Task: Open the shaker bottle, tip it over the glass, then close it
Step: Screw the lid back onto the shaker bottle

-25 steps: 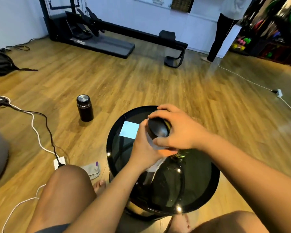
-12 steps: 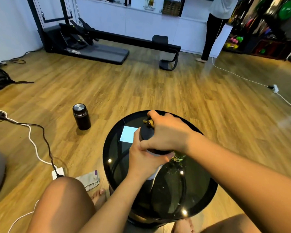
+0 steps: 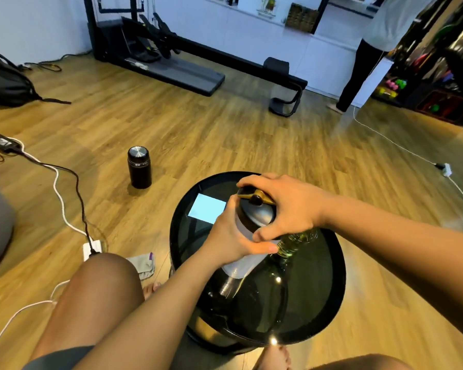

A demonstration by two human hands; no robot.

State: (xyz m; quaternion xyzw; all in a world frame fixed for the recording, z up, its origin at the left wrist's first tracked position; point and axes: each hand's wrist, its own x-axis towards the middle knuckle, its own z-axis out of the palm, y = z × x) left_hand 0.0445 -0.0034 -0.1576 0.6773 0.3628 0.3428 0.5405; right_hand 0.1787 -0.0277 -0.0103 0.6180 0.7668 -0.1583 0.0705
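Note:
A shaker bottle [image 3: 237, 265] with a frosted white body and a black lid [image 3: 257, 218] stands on a round black glass table [image 3: 321, 311]. My left hand [image 3: 231, 240] grips the bottle's body from the left. My right hand [image 3: 284, 206] wraps over the lid from above, fingers around its rim, next to a gold flip catch [image 3: 253, 196]. A greenish glass [image 3: 296, 241] stands on the table just right of the bottle, partly hidden under my right hand.
A black steel flask [image 3: 139, 166] stands on the wooden floor to the left. Cables and a power strip [image 3: 92, 248] lie left of my knee. A person [image 3: 369, 54] stands at the back right. Exercise equipment [image 3: 171, 57] lines the far wall.
My right hand has turned on the lid, so the gold catch now shows at the top. The bottle stays in my left hand on the table. The camera has tilted up slightly.

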